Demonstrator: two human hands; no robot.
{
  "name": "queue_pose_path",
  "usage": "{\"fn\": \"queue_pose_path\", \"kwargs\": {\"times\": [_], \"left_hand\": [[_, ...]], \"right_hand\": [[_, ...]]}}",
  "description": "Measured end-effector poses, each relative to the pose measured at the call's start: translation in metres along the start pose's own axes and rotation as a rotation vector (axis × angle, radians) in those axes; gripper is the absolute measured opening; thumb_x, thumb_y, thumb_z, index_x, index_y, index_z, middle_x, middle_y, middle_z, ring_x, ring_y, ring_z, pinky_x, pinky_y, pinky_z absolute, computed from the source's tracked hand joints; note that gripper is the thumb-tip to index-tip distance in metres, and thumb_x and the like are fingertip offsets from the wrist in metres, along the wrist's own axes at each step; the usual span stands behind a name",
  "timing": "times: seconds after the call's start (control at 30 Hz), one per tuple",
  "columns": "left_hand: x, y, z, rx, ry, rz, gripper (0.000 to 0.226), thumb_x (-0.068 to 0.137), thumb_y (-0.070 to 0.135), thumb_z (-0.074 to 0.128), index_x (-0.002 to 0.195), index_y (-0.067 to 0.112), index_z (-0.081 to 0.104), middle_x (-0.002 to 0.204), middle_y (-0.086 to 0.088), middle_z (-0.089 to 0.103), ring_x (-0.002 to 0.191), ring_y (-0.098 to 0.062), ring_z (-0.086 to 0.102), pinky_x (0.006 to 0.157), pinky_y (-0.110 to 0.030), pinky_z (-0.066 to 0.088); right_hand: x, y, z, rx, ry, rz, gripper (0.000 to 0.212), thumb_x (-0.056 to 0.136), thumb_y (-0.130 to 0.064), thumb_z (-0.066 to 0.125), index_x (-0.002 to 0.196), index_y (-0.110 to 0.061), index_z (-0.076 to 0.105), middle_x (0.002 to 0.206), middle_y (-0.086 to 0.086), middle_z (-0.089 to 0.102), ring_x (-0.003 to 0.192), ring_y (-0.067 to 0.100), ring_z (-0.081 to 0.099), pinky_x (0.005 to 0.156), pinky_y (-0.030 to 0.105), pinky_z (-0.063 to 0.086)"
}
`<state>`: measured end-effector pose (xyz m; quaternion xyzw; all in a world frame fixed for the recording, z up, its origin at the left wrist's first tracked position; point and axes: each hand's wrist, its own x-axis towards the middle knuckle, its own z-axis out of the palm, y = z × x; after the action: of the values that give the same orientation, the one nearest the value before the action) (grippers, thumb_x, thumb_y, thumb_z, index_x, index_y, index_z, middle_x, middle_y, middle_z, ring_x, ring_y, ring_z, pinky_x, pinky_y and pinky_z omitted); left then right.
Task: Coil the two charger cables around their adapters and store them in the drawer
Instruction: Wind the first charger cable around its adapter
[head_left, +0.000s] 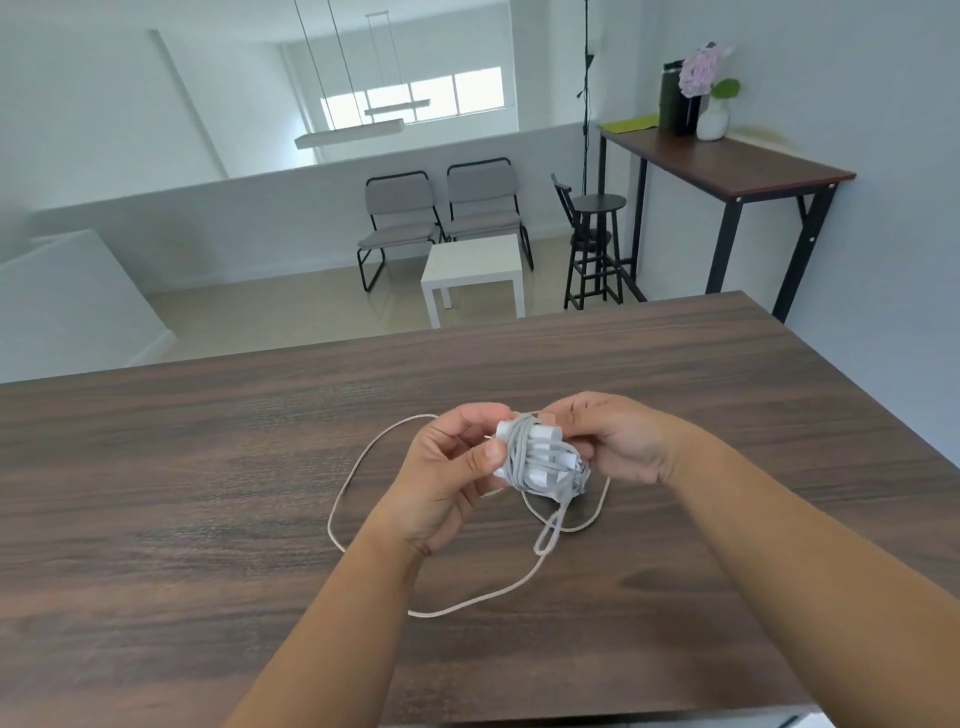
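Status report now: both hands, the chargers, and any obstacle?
Left hand and right hand grip one adapter, grey cable wound round it. Second cable loose on table. Drawer not seen. No obstacle.

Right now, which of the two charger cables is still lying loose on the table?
The thinner off-white cable, sprawled in open loops across the wooden table. The grey cable is wound round its white adapter, held above the table by both hands.
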<state>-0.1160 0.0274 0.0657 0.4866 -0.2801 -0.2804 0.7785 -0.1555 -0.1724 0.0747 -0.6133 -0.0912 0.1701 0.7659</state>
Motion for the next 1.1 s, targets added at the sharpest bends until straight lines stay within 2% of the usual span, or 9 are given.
{"fn": "queue_pose_path", "kwargs": {"times": [0.07, 0.13, 0.23, 0.4, 0.5, 0.67, 0.8, 0.9, 1.1], "left_hand": [[0.004, -0.001, 0.002, -0.081, 0.032, 0.006, 0.045, 0.052, 0.033, 0.095, 0.092, 0.022, 0.077, 0.094, -0.003, 0.075, 0.077, -0.015, 0.071, 0.060, -0.024, 0.059], [0.007, -0.002, 0.004, -0.149, 0.062, 0.017, 0.047, 0.048, 0.033, 0.096, 0.091, 0.022, 0.078, 0.092, -0.003, 0.076, 0.077, -0.014, 0.072, 0.058, -0.023, 0.059], [0.010, -0.002, 0.008, -0.240, 0.141, 0.045, 0.051, 0.043, 0.031, 0.098, 0.089, 0.020, 0.079, 0.090, -0.005, 0.076, 0.073, -0.015, 0.073, 0.057, -0.022, 0.058], [0.018, -0.009, 0.013, -0.328, 0.269, 0.049, 0.070, 0.038, 0.032, 0.099, 0.100, 0.011, 0.074, 0.100, -0.008, 0.074, 0.081, -0.016, 0.073, 0.060, -0.023, 0.059], [0.019, -0.006, 0.015, -0.310, 0.233, 0.020, 0.064, 0.040, 0.031, 0.098, 0.098, 0.012, 0.077, 0.099, -0.008, 0.075, 0.081, -0.017, 0.073, 0.062, -0.025, 0.060], [0.012, -0.005, 0.008, -0.107, 0.241, 0.016, 0.031, 0.060, 0.011, 0.087, 0.089, 0.020, 0.080, 0.089, -0.003, 0.074, 0.078, -0.015, 0.071, 0.064, -0.026, 0.060], [0.004, -0.005, 0.008, 0.053, 0.178, 0.008, 0.031, 0.065, -0.001, 0.082, 0.088, 0.020, 0.079, 0.089, -0.003, 0.076, 0.079, -0.015, 0.071, 0.066, -0.028, 0.058], [-0.001, -0.003, 0.006, 0.142, 0.087, 0.034, 0.033, 0.062, 0.006, 0.086, 0.091, 0.018, 0.079, 0.087, -0.004, 0.076, 0.077, -0.015, 0.070, 0.067, -0.028, 0.057], [-0.004, -0.003, -0.007, 0.560, -0.028, 0.053, 0.031, 0.069, 0.017, 0.084, 0.099, 0.021, 0.077, 0.090, -0.017, 0.062, 0.084, -0.025, 0.054, 0.079, -0.032, 0.048]], "right_hand": [[0.004, 0.013, 0.006, 0.153, -0.022, -0.014, 0.021, 0.083, -0.023, 0.062, 0.095, -0.010, 0.074, 0.073, 0.004, 0.066, 0.064, 0.012, 0.058, 0.068, 0.027, 0.044], [0.008, 0.024, 0.012, 0.259, 0.031, -0.027, 0.028, 0.087, -0.020, 0.053, 0.107, -0.005, 0.066, 0.070, 0.001, 0.065, 0.056, 0.008, 0.051, 0.063, 0.022, 0.043], [0.012, 0.037, 0.020, 0.239, 0.189, -0.091, 0.016, 0.091, -0.023, 0.056, 0.095, -0.010, 0.064, 0.048, -0.005, 0.044, 0.047, 0.007, 0.038, 0.052, 0.021, 0.036], [0.016, 0.043, 0.035, -0.033, 0.529, -0.258, 0.020, 0.095, -0.016, 0.056, 0.083, -0.024, 0.071, 0.048, 0.003, 0.046, 0.045, 0.010, 0.034, 0.046, 0.020, 0.028], [0.023, 0.043, 0.029, -0.101, 0.695, -0.236, 0.015, 0.086, -0.005, 0.061, 0.079, -0.011, 0.072, 0.058, 0.015, 0.043, 0.054, 0.023, 0.035, 0.057, 0.035, 0.035], [0.015, 0.032, 0.023, -0.152, 0.591, -0.098, 0.028, 0.058, -0.022, 0.089, 0.083, -0.017, 0.078, 0.080, 0.018, 0.066, 0.069, 0.021, 0.051, 0.064, 0.037, 0.044], [0.011, 0.033, 0.013, -0.273, 0.627, -0.114, 0.007, 0.074, 0.004, 0.074, 0.074, 0.007, 0.068, 0.067, 0.011, 0.061, 0.058, 0.013, 0.054, 0.055, 0.025, 0.044], [0.009, 0.035, 0.008, -0.216, 0.610, -0.041, 0.012, 0.083, 0.005, 0.062, 0.075, 0.014, 0.062, 0.066, 0.014, 0.058, 0.055, 0.015, 0.051, 0.052, 0.024, 0.039], [-0.001, 0.041, 0.016, -0.101, 0.580, 0.012, 0.033, 0.087, -0.012, 0.066, 0.057, -0.006, 0.053, 0.041, 0.000, 0.044, 0.033, 0.005, 0.034, 0.034, 0.016, 0.027]]}}
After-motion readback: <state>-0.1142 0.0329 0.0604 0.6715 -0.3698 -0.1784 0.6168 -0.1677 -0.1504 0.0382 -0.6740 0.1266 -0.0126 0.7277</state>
